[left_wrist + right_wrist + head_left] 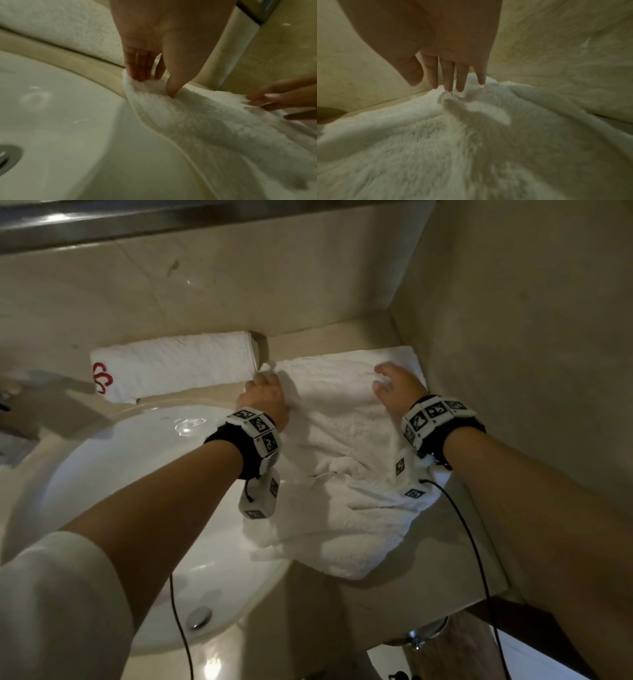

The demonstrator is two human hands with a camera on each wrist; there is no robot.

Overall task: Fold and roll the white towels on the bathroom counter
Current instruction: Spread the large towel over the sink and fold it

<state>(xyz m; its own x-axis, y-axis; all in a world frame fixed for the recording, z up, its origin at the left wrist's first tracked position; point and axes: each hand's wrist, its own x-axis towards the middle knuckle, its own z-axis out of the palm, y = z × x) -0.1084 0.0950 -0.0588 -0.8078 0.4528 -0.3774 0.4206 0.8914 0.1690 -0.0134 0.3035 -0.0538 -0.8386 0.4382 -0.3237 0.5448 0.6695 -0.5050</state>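
Note:
A white towel (342, 440) lies spread and wrinkled on the beige counter (394, 587) to the right of the sink; its near left part hangs over the basin rim. My left hand (262, 380) pinches the towel's far left corner between thumb and fingers (140, 73), with the terry edge (214, 121) rising between them. My right hand (390, 381) is at the far right part of the towel, near the side wall. Its fingers (448, 81) point straight down, tips touching the pile (436, 142). A second white towel (171, 364), folded and bearing red embroidery, lies against the back wall.
The white basin (102, 474) with a metal drain (198, 616) fills the left. A beige side wall (513, 371) stands close to the right of the towel, and the back wall is just beyond it. Cables hang from both wrist bands.

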